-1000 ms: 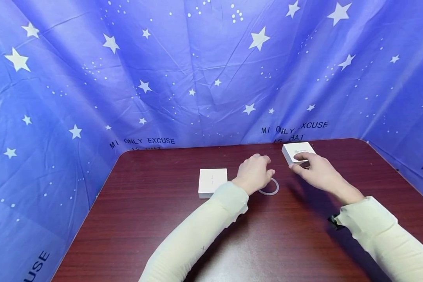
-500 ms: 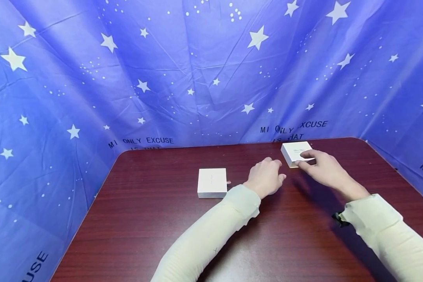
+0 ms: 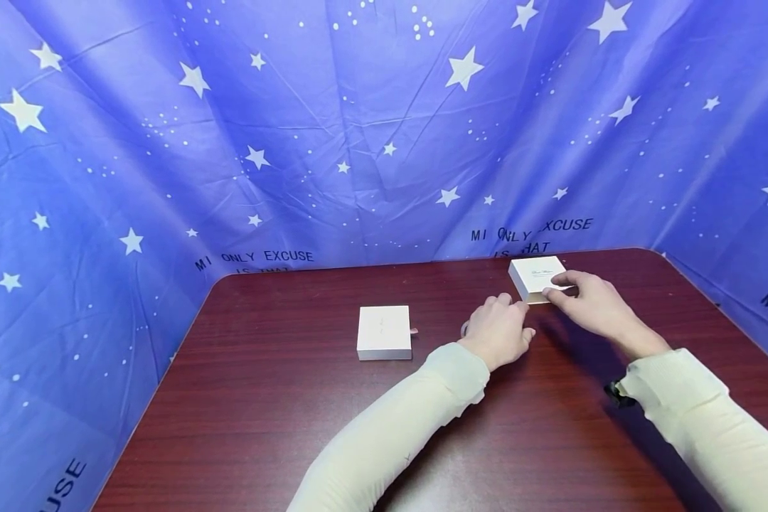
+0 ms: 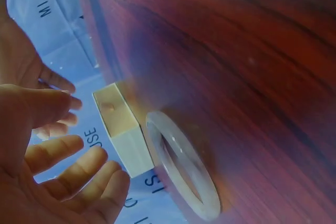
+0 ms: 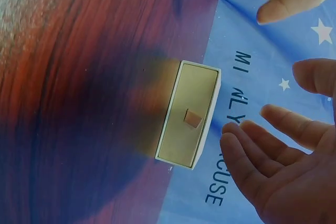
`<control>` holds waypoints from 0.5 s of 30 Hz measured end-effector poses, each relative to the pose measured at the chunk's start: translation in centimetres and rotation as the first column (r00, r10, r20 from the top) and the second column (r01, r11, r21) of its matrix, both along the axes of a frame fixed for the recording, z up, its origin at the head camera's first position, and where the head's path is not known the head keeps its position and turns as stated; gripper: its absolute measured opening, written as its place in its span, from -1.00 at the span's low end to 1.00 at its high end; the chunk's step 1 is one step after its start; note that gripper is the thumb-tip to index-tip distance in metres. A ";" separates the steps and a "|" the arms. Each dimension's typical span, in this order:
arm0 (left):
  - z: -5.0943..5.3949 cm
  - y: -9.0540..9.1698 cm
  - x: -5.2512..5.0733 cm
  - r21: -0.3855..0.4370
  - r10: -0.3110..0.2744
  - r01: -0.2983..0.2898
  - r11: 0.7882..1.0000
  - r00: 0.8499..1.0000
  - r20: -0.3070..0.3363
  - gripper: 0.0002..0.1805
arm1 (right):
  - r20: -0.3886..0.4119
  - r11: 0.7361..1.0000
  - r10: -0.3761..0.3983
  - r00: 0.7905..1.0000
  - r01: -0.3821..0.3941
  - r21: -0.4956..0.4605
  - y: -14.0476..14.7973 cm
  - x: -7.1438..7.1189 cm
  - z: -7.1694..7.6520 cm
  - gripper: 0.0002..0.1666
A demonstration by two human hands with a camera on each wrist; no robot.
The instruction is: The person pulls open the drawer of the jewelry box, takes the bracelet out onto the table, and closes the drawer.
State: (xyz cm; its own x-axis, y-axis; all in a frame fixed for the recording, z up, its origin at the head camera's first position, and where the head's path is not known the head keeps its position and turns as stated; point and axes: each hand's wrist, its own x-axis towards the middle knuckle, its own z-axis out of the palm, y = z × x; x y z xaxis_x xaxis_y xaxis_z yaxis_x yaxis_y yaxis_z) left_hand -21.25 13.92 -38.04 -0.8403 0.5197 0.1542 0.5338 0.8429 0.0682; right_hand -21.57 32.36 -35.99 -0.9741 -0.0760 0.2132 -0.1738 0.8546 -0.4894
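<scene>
At the table's back right is a white drawer-style box (image 3: 536, 276) with script lettering on its lid. The right wrist view shows its yellowish drawer front (image 5: 178, 135) and a small tan pull tab (image 5: 193, 118). My right hand (image 3: 592, 306) is at its near right corner, fingers loosely bent; the right wrist view shows a gap between them and the box. My left hand (image 3: 496, 331) hovers left of it with relaxed, spread fingers and holds nothing. A pale, glossy bangle (image 4: 184, 166) lies on the table near the left hand, which hides most of it in the head view.
A second white box (image 3: 384, 333) with a small pinkish tab (image 3: 414, 331) at its right side lies left of the left hand. Everything is on a dark red wooden table (image 3: 262, 398). A blue star-patterned curtain (image 3: 358, 128) hangs behind and at the sides.
My left hand has moved right, towards the right-hand box, passing over the bangle. My right hand has shifted slightly right. Both boxes look unmoved on the table.
</scene>
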 end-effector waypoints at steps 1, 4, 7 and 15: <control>-0.1 0.2 0.0 -0.010 -0.010 0.010 1.000 1.000 -0.006 -0.51 | -0.005 1.000 0.000 1.000 0.000 0.001 0.0 -0.1 0.0 -0.44; -0.1 0.7 -0.2 -0.035 -0.044 0.043 0.998 0.999 -0.029 -0.52 | -0.022 1.000 0.000 1.000 0.000 0.001 0.3 -0.3 -0.1 -0.45; -0.1 1.3 -0.4 -0.035 -0.059 0.058 0.998 0.998 -0.031 -0.55 | -0.038 1.000 -0.005 0.999 0.005 0.008 0.7 -0.6 -0.3 -0.46; -0.2 2.4 -0.9 -0.033 -0.010 0.010 0.999 1.000 0.018 -0.50 | -0.042 0.999 -0.014 0.999 0.016 0.045 1.5 -1.3 -0.8 -0.47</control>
